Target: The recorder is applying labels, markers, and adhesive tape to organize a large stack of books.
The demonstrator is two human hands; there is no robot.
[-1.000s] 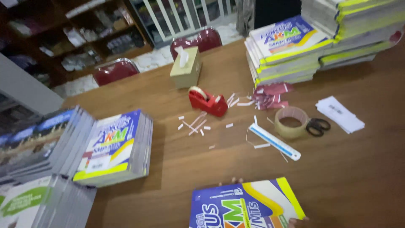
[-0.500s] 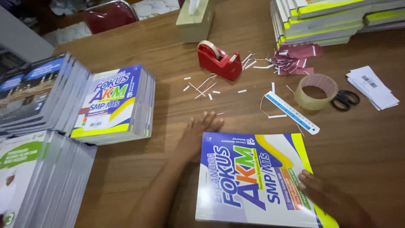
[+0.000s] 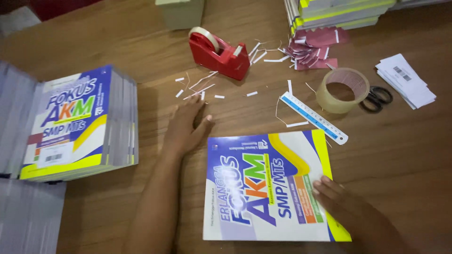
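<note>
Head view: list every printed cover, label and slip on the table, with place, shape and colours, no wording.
Book: flat under the right hand, blue-purple cover, yellow band.
Book stack: left, same cover, white barcode label.
White slips: far right, small rectangles with barcodes.
Book pile: top edge, yellow-striped.
Left hand: flat on the table beside the book.

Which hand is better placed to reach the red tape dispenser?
Probably the left hand: it lies flat on the table just below the tape dispenser, while the right hand presses on the book.
</note>
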